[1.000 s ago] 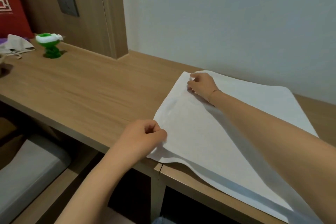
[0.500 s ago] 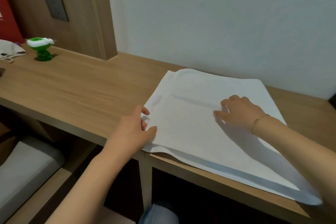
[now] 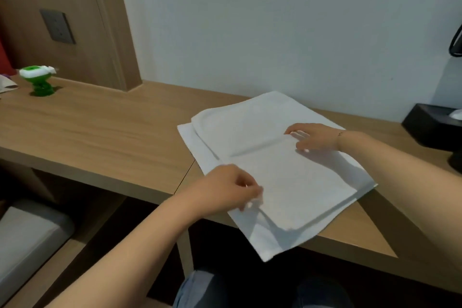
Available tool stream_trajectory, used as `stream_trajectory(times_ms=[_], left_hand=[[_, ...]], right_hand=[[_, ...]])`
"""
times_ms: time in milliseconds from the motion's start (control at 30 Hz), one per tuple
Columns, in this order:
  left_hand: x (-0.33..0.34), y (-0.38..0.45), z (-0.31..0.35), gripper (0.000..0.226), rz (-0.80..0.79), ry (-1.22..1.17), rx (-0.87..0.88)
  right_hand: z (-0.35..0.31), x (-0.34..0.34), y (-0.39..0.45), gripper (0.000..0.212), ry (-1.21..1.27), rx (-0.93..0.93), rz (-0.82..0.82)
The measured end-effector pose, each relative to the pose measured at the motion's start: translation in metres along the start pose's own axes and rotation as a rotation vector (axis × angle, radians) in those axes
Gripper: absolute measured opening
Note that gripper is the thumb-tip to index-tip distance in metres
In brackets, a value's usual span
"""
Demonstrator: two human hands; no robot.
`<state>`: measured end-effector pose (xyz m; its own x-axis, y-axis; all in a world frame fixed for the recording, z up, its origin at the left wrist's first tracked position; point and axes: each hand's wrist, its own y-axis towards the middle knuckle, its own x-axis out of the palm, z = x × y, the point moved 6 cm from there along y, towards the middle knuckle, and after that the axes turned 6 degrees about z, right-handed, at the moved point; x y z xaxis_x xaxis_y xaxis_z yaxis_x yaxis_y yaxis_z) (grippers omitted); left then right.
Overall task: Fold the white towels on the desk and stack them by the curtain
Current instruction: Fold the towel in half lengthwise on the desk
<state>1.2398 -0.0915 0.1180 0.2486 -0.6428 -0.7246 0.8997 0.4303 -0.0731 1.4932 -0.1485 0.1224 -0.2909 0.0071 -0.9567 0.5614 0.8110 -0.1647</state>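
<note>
A white towel [image 3: 295, 182] lies folded in layers on the wooden desk [image 3: 100, 132], its near corner hanging over the front edge. My left hand [image 3: 232, 190] pinches the near-left edge of the top layer, with its fingers curled on the cloth. My right hand [image 3: 315, 139] lies with straight fingers across the towel at a crease near its far right part. No curtain is in view.
A green and white dispenser [image 3: 40, 80] stands at the desk's far left. A black box [image 3: 435, 125] sits at the right by the wall, with a dark cable [image 3: 455, 40] above it. A grey seat [image 3: 27, 240] is below the desk at left.
The towel now shows an added folded layer and is narrower. My left hand has moved right along the near edge, and my right hand has moved to the crease at the far right.
</note>
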Motion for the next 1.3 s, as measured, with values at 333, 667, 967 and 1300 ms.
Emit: stream_trajectory(times_ms=[333, 667, 967, 1300], left_hand=[[-0.036, 0.087, -0.051, 0.037, 0.187, 0.405, 0.160], [0.024, 0.038, -0.006, 0.075, 0.264, 0.687, 0.189], [-0.010, 0.037, -0.006, 0.057, 0.437, 0.486, 0.209], [-0.035, 0.011, -0.060, 0.045, 0.657, 0.249, -0.264]], right_hand=[[-0.026, 0.024, -0.079, 0.045, -0.206, -0.050, 0.169], [0.031, 0.022, -0.044, 0.059, -0.044, -0.043, -0.033], [0.067, -0.015, -0.117, 0.026, 0.078, -0.052, 0.400], [0.129, 0.015, -0.149, 0.044, 0.294, 0.365, 0.470]])
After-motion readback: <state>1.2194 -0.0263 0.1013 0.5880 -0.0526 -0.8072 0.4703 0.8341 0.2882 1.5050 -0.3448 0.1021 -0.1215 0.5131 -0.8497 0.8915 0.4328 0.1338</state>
